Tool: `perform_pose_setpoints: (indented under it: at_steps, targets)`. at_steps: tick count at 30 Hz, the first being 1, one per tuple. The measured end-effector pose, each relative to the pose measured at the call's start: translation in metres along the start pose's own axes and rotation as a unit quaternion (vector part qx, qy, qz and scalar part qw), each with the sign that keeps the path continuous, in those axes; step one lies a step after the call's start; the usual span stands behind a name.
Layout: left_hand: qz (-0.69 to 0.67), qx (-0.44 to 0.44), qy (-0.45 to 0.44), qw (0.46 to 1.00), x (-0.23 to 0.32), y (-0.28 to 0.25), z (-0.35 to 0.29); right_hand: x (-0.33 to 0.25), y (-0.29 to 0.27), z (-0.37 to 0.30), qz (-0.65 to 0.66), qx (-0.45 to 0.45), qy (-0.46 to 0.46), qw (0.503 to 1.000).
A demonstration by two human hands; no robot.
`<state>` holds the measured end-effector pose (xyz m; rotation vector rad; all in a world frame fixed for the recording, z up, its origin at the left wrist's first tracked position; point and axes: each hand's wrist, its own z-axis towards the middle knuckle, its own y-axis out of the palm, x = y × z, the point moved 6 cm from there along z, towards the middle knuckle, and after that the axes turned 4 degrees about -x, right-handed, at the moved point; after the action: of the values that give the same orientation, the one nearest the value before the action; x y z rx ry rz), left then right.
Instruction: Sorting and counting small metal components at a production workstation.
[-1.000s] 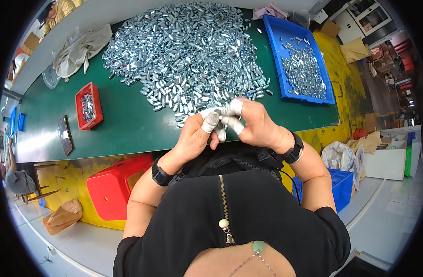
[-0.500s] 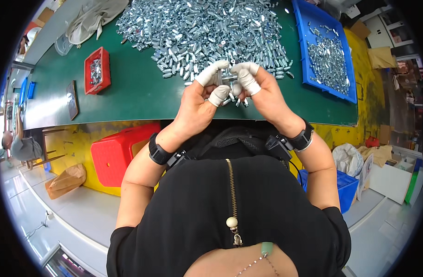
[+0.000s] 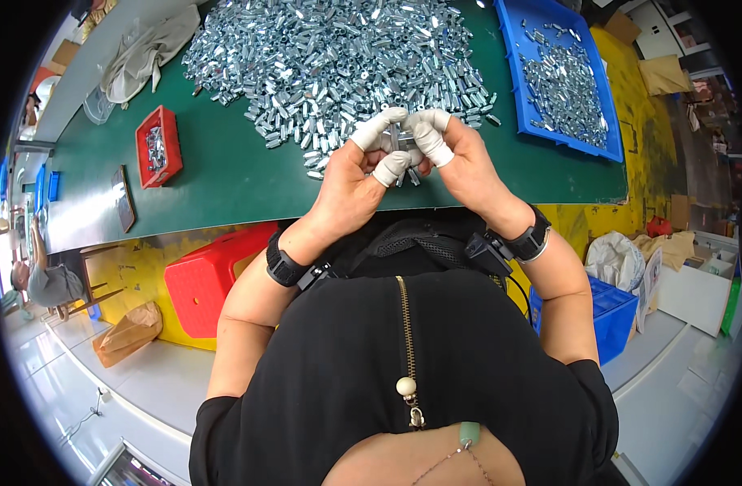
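Note:
My left hand [image 3: 350, 182] and my right hand [image 3: 468, 170] meet just in front of a big heap of silver long hex nuts [image 3: 346, 69] on the green table. White finger cots cover thumbs and fingertips. Between the fingers a shiny silver metal piece [image 3: 395, 136] shows, probably one of the long hex nuts; the fingers hide most of it. Both hands are closed around it, the left fingers pinching from one side and the right from the other. Several loose nuts [image 3: 411, 178] lie under the hands.
A red bin [image 3: 176, 154] with some metal pieces stands on the left, beside a dark flat phone-like object [image 3: 124, 198]. At the right lies a blue tray [image 3: 614, 142] of small metal parts. The green table's front edge [image 3: 249, 223] runs before me; a red stool [image 3: 192, 292] stands below.
My view has turned slightly, so the table, bin and tray sit a little differently in the picture. The hands stay together, with the right fingers slightly closer to the left ones.

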<state>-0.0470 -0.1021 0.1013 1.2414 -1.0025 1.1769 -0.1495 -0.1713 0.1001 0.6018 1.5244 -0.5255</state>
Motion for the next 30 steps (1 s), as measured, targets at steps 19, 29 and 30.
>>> perform_pose_setpoints:
  at_steps: [19, 29, 30]
  targets:
    - [-0.215, -0.046, -0.213, 0.952, -0.020, -0.024, -0.032, -0.053, 0.053, -0.003, -0.477, -0.199, -0.384, 0.765]
    - [-0.318, -0.123, -0.408, 0.847, -0.041, -0.045, -0.059, -0.062, 0.097, -0.001, -0.482, -0.339, -0.455, 0.667]
    - [-0.316, -0.125, -0.407, 0.848, -0.039, -0.044, -0.060, -0.067, 0.103, -0.002, -0.480, -0.347, -0.461, 0.661]
